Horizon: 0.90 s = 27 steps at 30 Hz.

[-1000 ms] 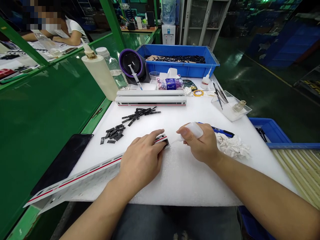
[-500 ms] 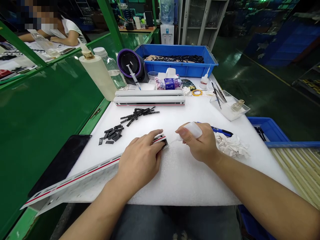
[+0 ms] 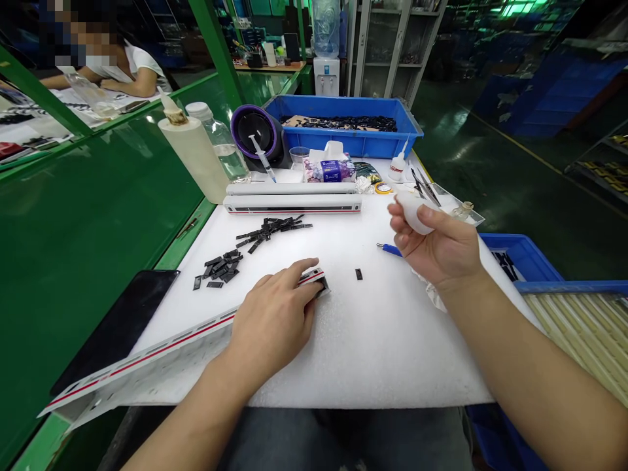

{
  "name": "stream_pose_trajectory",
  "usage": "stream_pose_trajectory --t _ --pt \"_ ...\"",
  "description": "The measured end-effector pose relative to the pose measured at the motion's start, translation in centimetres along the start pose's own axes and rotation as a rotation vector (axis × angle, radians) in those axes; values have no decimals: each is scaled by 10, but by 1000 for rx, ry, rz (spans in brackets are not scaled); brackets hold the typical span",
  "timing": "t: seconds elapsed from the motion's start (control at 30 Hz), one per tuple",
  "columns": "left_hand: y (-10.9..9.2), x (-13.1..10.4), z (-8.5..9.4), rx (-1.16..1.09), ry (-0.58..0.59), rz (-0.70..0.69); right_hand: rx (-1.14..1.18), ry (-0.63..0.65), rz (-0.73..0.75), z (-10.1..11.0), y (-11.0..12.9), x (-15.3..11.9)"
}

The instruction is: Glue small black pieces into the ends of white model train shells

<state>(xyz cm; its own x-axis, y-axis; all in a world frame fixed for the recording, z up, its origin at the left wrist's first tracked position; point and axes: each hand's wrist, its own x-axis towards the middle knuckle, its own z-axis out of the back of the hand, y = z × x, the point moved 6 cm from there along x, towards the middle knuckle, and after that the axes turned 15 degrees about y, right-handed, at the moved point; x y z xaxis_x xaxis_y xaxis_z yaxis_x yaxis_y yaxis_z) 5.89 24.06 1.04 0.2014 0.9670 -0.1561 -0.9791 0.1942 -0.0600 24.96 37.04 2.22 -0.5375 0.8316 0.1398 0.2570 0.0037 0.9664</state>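
My left hand (image 3: 277, 314) is closed around the right end of a long white rail (image 3: 161, 347) with a red stripe, which slants down to the lower left. Raised over the right of the white work surface (image 3: 343, 353), my right hand (image 3: 436, 242) holds a small white squeeze bottle (image 3: 415, 212). One small black piece (image 3: 359, 274) lies alone between the hands. Two heaps of similar pieces, a near one (image 3: 220, 267) and a far one (image 3: 272, 229), lie left of centre. A blue pen (image 3: 390, 249) is partly hidden behind my right hand.
Two white rails (image 3: 294, 203) lie across the back, before a tissue pack (image 3: 330, 169) and a blue bin (image 3: 343, 140). Bottles, a syringe and tweezers stand or lie around. A dark phone-like slab (image 3: 118, 327) is at left. A person sits beyond the green partition (image 3: 98, 216).
My right hand has moved up and right with the bottle, away from the rail end. The lone black piece and the pen's tip now show. My left hand has stayed in place.
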Motion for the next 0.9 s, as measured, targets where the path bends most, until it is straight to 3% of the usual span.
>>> stream_pose_trajectory --t 0.1,0.23,0.3,0.4,0.53,0.67,0.77,0.9 --pt "0 -1 0 1 -5 -8 -173 -123 7 28 -2 8" --pt "2 1 1 6 -7 -15 -759 -328 -21 49 -7 13" --pt "2 1 1 9 -11 -21 -1000 -327 -85 46 -12 15" --pt "2 0 2 14 -27 -36 -1180 -264 -216 38 -22 17" --pt "2 -2 2 8 -25 -34 -1193 -258 -220 31 -20 12" --pt "3 -2 3 5 -26 -36 -1033 -303 52 35 6 2" --pt "3 -2 4 -1 -46 -42 -918 -430 282 55 34 -13" --pt "3 -2 4 -5 -71 -45 -888 -752 335 103 57 -35"
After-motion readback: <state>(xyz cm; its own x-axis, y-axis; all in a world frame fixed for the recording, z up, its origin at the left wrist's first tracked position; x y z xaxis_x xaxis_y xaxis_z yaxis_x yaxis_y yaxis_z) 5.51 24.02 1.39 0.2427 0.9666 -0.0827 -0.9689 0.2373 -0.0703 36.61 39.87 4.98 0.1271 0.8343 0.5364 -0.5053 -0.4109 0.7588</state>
